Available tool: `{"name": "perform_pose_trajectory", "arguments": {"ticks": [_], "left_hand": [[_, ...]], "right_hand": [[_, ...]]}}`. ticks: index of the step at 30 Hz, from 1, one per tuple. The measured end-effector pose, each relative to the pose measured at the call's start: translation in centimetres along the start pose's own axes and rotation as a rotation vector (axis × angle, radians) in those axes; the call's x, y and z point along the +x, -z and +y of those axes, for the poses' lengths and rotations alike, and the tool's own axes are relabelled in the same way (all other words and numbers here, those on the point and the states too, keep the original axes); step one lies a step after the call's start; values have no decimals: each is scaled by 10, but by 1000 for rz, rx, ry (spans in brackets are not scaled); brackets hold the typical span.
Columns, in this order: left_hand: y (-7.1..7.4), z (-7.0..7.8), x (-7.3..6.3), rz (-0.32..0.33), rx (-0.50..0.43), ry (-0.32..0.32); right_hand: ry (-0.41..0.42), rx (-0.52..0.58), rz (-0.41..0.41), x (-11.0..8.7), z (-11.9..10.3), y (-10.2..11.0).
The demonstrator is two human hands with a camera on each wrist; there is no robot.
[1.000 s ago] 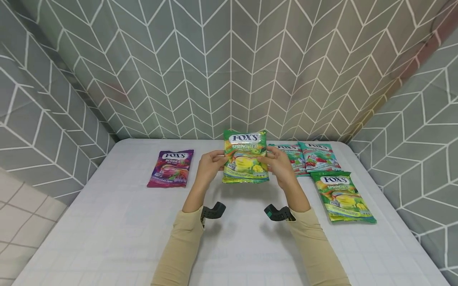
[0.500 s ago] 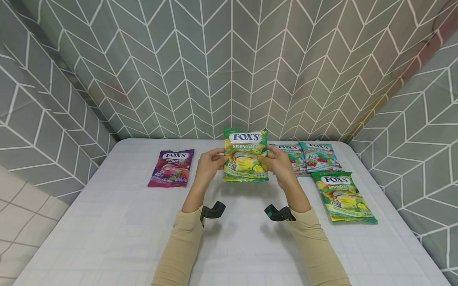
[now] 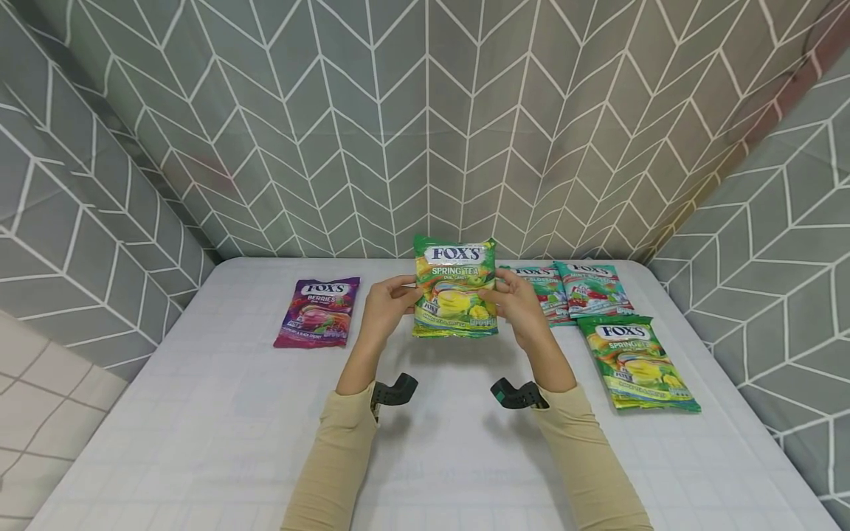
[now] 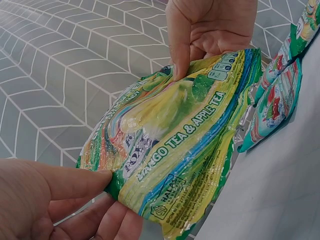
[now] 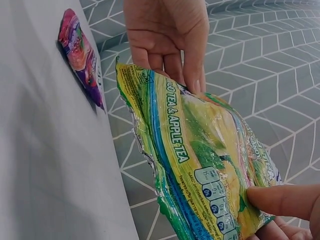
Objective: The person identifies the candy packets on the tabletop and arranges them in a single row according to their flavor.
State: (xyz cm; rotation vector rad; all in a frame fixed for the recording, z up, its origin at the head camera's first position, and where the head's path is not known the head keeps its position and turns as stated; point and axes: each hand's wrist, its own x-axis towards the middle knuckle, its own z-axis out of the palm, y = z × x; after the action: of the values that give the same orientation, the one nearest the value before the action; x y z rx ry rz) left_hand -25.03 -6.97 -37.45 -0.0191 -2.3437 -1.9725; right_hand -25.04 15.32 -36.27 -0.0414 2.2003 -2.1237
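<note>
Over the last second the Spring Tea bag rises barely a shade. The fingers of your left hand and right hand still pinch its sides, so the hold looks steady. It hangs above the counter, toward the far edge. Teal bags crowd the right; open room lies near and left.

The left hand pinches one edge of a shiny Fox's bag that says Mango Tea & Apple Tea, with its thumb on the front. The right hand pinches the far edge. The bag is yellow and green with blue stripes. A teal bag with red fruit lies on the white table. Behind is gray cloth with white lines.
</note>
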Motion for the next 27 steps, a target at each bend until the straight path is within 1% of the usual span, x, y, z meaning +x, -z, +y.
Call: {"name": "perform_pose_trajectory", "arguments": {"ticks": [8, 20, 27], "left_hand": [[1, 0, 0, -3, -12, 6], [2, -1, -1, -4, -15, 13], [3, -1, -1, -17, -24, -6]], "right_hand": [[9, 11, -6, 0, 1, -1], [-19, 3, -3, 0, 1, -1], [-3, -9, 3, 0, 3, -2]]}}
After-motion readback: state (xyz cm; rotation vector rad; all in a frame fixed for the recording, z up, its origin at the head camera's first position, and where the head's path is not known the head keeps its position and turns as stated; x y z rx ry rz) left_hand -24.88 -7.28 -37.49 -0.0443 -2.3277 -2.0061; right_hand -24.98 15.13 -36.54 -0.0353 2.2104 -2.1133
